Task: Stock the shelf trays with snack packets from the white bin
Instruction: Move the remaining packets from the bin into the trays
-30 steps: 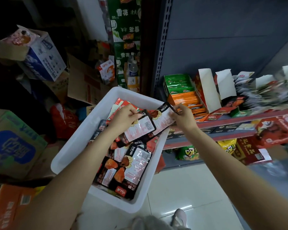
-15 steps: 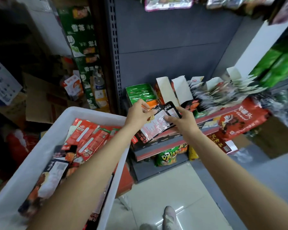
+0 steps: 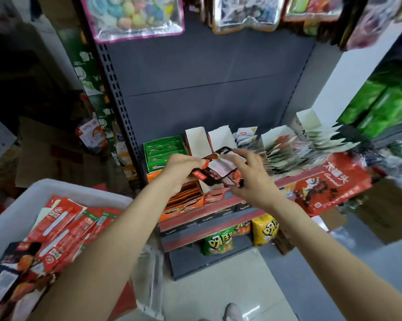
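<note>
Bin left of shelf trays; pkts in bin.

Soft, even indoor light leaves the far left dim, glare streaks the glossy floor tiles and hanging bags, wide-angle distortion bends the shelf upright, and motion blur smears the right edge.

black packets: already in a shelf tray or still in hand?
In hand. Both the left hand and right hand grip the black packets above the shelf trays, not yet set inside one.
</note>
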A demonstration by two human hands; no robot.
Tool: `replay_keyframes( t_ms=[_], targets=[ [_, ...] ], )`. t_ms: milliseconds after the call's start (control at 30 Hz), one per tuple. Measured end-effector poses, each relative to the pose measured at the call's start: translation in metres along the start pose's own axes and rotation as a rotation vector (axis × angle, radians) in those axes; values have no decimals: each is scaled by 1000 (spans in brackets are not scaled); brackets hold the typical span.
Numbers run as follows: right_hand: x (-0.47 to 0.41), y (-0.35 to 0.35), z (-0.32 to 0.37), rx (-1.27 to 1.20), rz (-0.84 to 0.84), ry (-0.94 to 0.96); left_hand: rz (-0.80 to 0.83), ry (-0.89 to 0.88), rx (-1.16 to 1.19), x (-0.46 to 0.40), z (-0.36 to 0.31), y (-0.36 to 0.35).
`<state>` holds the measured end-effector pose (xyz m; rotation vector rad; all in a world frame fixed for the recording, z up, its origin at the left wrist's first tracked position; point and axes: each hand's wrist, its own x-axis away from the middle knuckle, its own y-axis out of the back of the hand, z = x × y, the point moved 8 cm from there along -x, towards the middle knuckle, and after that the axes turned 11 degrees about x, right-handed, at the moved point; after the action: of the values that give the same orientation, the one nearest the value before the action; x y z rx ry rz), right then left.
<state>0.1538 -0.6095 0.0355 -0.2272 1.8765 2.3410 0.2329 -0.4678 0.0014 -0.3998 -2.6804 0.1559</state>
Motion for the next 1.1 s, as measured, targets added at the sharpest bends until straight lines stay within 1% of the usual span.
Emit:
replay_keyframes(
  t_ms=[33, 100, 200, 300, 367, 433, 500, 533, 600, 633, 667, 700, 800, 867, 1000, 1100],
  targets=[
    [-4, 0, -6, 45, -1, 35, -5, 10, 46, -3, -2, -9],
    [-13, 8, -23, 54, -80, 31, -3, -2, 144, -10, -7, -27],
    [-25, 22, -45, -50, -188, 47, -3, -49, 264, -18, -15, -47],
    [-38, 34, -58, -142, -252, 77, -44, -86, 296, -22, -19, -55],
    [-47, 38, -61, -206, -265, 89, -104, -101, 231, -24, -23, -55],
    [-58, 37, -65, -259, -242, 69, -187, -114, 134, -28, -27, -52],
    [-70, 31, -72, -287, -194, 28, -267, -180, -20, -32, -33, -50],
    [-74, 28, -75, -301, -171, 19, -275, -238, -151, -34, -37, -50],
    [-80, 22, -79, -353, -139, 12, -180, -357, -397, -38, -44, -62],
    [-83, 20, -81, -380, -127, 11, -128, -390, -456, -40, -44, -67],
    [-85, 17, -84, -401, -114, 8, -108, -413, -484, -42, -44, -69],
    [-87, 14, -87, -423, -99, 2, -120, -443, -510, -46, -46, -70],
    [-93, 3, -96, -498, -44, -30, -226, -524, -602, -54, -51, -70],
    [-97, -4, -103, -503, -2, -59, -249, -547, -623, -61, -50, -73],
    [-102, -24, -117, -458, 96, -83, -241, -485, -625, -76, -33, -76],
    [-104, -38, -124, -347, 188, -70, -218, -458, -643, -85, -18, -77]
  ],
)
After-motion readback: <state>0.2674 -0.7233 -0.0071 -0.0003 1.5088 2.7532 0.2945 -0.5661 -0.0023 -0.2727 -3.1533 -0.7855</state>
